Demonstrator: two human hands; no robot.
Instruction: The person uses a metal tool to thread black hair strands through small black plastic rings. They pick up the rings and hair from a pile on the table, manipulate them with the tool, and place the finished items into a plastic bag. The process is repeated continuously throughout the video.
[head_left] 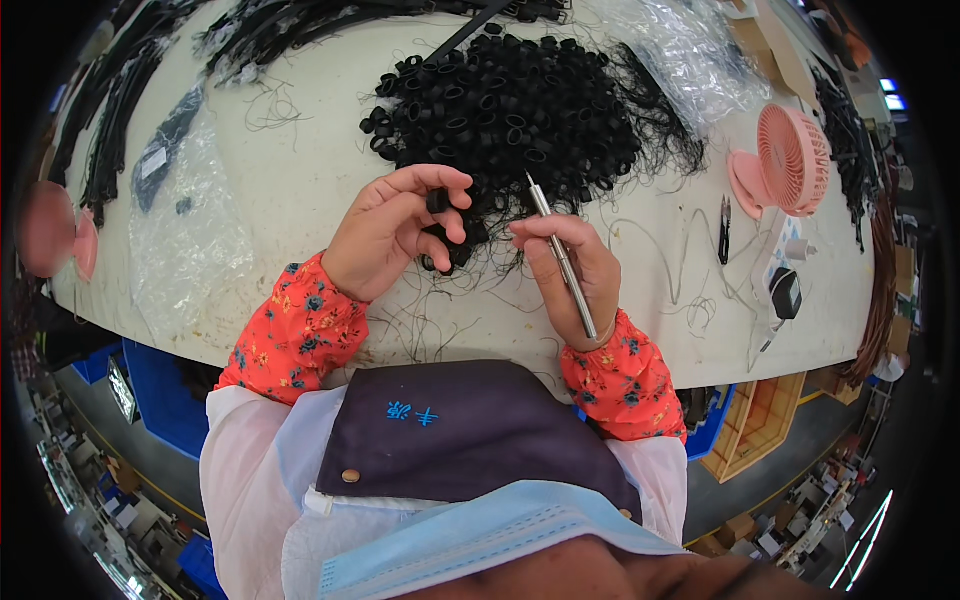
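Small black loops, likely strap keepers, lie in a big pile (510,105) on the white table (310,150). My left hand (375,235), just below the pile, has curled fingers and holds one black loop (437,201) between thumb and fingers. A few more loops (460,254) lie beneath its fingertips. A slim silver pen-like tool (566,262) with a thin pointed tip is gripped in my right hand (585,280). Its tip points up toward the near edge of the pile, apart from the loop in my left hand.
Black straps (300,28) lie along the far edge. Clear plastic bags (190,245) spread at left and far right. A pink fan (793,160), small black-handled snippers (724,230) and a power strip (776,250) sit at right. Loose black threads (660,110) trail beside the pile.
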